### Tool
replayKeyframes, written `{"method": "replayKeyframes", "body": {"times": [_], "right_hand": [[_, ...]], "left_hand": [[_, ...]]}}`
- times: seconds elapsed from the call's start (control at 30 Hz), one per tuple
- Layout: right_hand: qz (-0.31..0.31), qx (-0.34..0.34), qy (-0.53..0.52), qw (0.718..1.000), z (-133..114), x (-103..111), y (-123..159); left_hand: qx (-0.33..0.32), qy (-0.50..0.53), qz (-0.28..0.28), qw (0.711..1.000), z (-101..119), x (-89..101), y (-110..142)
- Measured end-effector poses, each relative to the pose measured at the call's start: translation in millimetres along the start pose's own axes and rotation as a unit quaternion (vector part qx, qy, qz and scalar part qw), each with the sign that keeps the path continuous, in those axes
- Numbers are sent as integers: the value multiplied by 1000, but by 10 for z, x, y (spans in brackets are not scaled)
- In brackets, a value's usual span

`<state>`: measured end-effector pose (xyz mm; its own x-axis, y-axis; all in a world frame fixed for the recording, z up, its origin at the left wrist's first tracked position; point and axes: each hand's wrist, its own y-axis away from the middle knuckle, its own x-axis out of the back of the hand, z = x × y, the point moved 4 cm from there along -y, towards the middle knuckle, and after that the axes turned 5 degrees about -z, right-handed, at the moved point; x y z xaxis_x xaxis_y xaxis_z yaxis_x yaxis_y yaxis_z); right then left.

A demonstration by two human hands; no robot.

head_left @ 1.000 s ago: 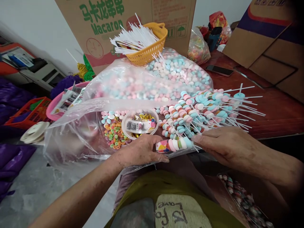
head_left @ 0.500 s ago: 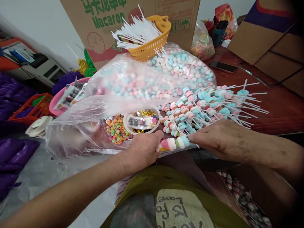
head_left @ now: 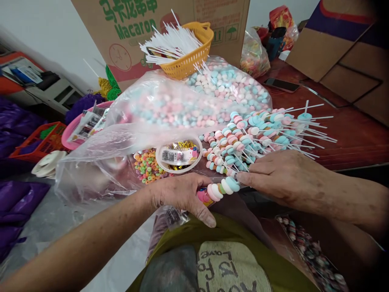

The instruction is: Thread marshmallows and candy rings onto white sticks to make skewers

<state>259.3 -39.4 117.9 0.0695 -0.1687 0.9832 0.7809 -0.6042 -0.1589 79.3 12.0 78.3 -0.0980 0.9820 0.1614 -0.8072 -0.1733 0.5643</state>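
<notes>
My left hand [head_left: 182, 195] is closed on the colourful end of a candy skewer [head_left: 221, 189] strung with pink, white, green and blue discs. My right hand [head_left: 281, 176] pinches the skewer's other end, fingers pressed together at the blue disc. Just beyond lies a pile of finished candy skewers [head_left: 258, 136] with white sticks pointing right. A round clear tub [head_left: 178, 155] with gold-wrapped pieces sits next to small ring candies [head_left: 146, 165].
A big clear bag of pastel candies [head_left: 194, 103] fills the middle. Behind it stand a yellow basket of white sticks [head_left: 187, 44] and a Macaron carton [head_left: 130, 28]. A phone [head_left: 281, 85] lies on the red table [head_left: 352, 138]. A pink basin [head_left: 71, 134] sits left.
The skewer has come toward me, off the bag's edge, held between both hands. My left hand shifted from under the tub to the skewer's end.
</notes>
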Motion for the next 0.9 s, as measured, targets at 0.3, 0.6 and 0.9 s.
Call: {"method": "replayKeyframes", "body": {"times": [0.3, 0.6, 0.9], "right_hand": [[-4, 41, 60, 997, -189, 4, -18], [-147, -107, -19, 983, -209, -175, -136], [67, -43, 91, 993, -187, -144, -94]], "left_hand": [[34, -58, 103, 992, -41, -96, -70], [93, -430, 309, 843, 112, -76, -152], [-70, -112, 107, 985, 113, 137, 101]]}}
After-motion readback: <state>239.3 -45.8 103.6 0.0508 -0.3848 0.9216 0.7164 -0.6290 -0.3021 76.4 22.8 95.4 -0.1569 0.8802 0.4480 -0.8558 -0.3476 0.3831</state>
